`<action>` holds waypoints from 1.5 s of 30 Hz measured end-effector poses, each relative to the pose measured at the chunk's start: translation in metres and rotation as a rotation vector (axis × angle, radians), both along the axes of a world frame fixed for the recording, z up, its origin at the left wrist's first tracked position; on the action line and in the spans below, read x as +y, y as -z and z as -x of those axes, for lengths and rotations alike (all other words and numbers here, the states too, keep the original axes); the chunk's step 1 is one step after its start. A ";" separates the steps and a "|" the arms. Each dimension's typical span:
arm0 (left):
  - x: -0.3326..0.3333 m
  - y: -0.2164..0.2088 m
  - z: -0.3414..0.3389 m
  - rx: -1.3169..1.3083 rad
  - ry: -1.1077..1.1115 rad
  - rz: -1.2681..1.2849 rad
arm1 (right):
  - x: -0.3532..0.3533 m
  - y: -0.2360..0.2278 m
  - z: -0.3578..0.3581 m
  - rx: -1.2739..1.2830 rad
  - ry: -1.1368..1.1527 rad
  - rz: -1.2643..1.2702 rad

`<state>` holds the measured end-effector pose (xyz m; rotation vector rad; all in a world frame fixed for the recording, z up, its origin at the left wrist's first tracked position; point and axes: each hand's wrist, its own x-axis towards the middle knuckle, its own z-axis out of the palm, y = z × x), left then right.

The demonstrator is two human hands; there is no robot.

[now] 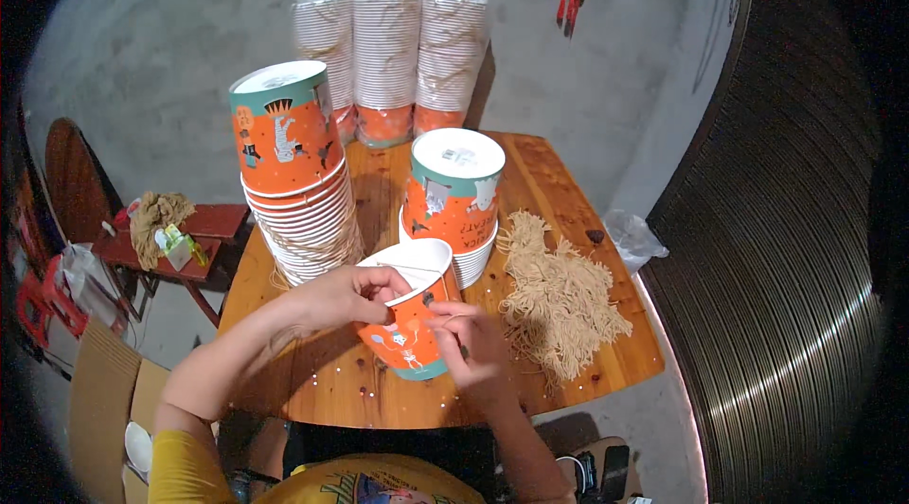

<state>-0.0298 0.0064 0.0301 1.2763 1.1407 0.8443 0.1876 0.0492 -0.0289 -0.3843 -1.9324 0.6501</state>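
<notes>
An orange paper bucket [402,338] with a teal base band and white inside stands tilted near the table's front. My left hand [346,302] is closed on its rim, fingers inside the opening and thumb outside. Against the bucket's right side, my right hand [471,353] pinches a thin tan cord, part of which crosses the bucket's mouth. To the right lies a loose heap of tan cords [563,305]. Upside-down nested buckets form a tall stack [289,144] at the left, with cords hanging round its lower rims, and a shorter stack [454,192] just behind the held bucket.
Three plastic-wrapped bucket stacks [386,59] stand at the back of the wooden table [312,390] by a grey wall. A clear plastic bag [632,237] sits by the right edge. At the left, a red bench [213,222] carries more tan cord. A ribbed shutter rises at the right.
</notes>
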 end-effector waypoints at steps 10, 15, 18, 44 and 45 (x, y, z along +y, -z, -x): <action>0.001 -0.003 -0.012 0.076 0.088 0.013 | -0.005 -0.001 -0.008 -0.147 0.056 -0.131; 0.000 -0.002 -0.014 0.079 0.099 0.012 | -0.015 -0.007 -0.013 -0.188 0.137 0.135; -0.001 -0.003 -0.016 0.118 0.107 -0.021 | -0.018 -0.006 -0.013 -0.170 0.120 0.099; -0.010 -0.016 -0.033 0.250 0.125 -0.052 | -0.027 -0.003 -0.008 -0.122 0.454 -0.003; -0.010 -0.016 -0.033 0.267 0.131 -0.064 | -0.028 -0.004 -0.007 -0.122 0.453 -0.002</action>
